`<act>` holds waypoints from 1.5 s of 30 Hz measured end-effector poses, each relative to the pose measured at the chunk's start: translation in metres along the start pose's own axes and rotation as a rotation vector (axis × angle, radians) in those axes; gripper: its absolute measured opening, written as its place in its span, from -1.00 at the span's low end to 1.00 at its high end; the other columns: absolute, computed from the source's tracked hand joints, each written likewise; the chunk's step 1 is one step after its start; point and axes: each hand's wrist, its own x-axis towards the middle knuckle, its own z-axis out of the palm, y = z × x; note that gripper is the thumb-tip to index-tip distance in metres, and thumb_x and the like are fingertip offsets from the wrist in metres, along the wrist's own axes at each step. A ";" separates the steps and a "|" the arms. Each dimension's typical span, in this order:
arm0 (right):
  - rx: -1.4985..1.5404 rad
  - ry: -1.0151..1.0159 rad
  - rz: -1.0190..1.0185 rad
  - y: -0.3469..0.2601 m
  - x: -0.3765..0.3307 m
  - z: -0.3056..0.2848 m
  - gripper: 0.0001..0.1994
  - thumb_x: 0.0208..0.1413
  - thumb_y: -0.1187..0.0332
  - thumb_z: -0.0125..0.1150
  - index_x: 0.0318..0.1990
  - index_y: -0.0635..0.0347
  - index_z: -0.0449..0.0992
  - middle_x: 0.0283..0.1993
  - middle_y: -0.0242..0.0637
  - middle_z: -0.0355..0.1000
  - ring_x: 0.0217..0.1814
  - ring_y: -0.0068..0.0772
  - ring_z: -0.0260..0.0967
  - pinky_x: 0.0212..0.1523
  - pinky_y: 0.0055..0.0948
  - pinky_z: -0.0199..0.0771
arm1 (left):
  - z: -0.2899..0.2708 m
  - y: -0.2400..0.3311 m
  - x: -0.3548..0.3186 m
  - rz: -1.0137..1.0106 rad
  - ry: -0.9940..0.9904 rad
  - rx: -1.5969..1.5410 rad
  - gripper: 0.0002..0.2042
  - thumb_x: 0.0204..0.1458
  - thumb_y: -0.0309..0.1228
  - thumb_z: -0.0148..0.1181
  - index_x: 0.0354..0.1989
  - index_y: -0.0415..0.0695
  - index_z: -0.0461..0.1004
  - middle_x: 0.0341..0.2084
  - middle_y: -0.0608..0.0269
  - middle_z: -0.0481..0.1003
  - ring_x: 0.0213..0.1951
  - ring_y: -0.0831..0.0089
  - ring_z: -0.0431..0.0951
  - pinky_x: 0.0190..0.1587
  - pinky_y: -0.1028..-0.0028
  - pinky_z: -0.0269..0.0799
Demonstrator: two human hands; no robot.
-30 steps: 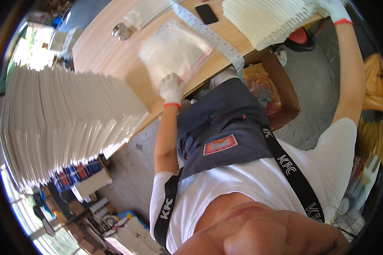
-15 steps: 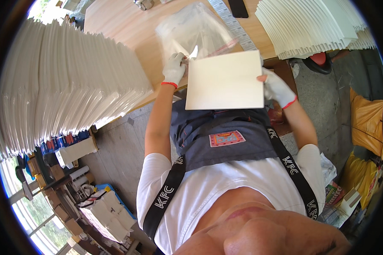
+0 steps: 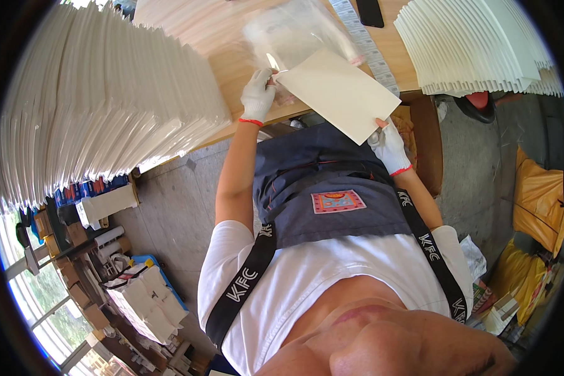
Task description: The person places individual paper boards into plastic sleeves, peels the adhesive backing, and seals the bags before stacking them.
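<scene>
I log: cream card sheet (image 3: 341,94) over table (image 3: 232,69) edge, right hand (image 3: 388,147) grip pinching its near corner, left hand (image 3: 258,94) grip clamped on clear bag (image 3: 301,31) mouth. White sheet stacks flank: left stack (image 3: 106,100), right stack (image 3: 476,44). Ruler strip (image 3: 370,50) behind.

A flat card (image 3: 341,94) lies over the near edge of the counter (image 3: 232,62), between the left hand (image 3: 258,94) and right hand (image 3: 388,145). A plastic bag (image 3: 294,28) lies behind it. Sheet stacks stand left (image 3: 106,106) and right (image 3: 476,44).
</scene>
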 end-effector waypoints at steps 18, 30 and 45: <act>-0.183 -0.192 -0.037 0.026 -0.002 0.041 -0.68 0.21 0.38 -0.09 0.10 0.20 0.19 -0.28 -0.21 0.41 -0.50 -0.45 0.45 -0.52 -0.53 0.51 | 0.101 0.024 -0.108 -0.551 0.144 -1.036 -0.80 0.14 -0.44 0.01 -0.13 -0.25 0.42 -0.33 0.32 0.51 -0.34 0.63 0.47 -0.27 0.62 0.40; 0.139 -0.151 0.239 0.059 0.031 0.042 -0.62 0.23 0.34 -0.13 0.17 0.29 0.17 0.06 -0.12 0.31 0.01 -0.28 0.37 -0.08 -0.38 0.50 | 0.079 0.015 -0.129 -1.031 -0.327 -1.245 -0.76 0.11 -0.41 -0.05 -0.09 -0.23 0.37 -0.30 0.22 0.51 -0.46 0.46 0.51 -0.41 0.48 0.52; -1.870 -0.569 -0.638 0.072 0.047 0.084 -0.86 0.05 0.19 0.00 -0.37 -0.02 0.40 -0.52 -0.19 0.44 -0.41 -0.11 0.44 -0.46 -0.10 0.36 | 0.025 0.013 -0.124 -0.886 -0.371 -0.893 -0.72 0.12 -0.29 0.03 -0.12 -0.24 0.43 -0.31 0.20 0.53 -0.44 0.49 0.53 -0.39 0.53 0.49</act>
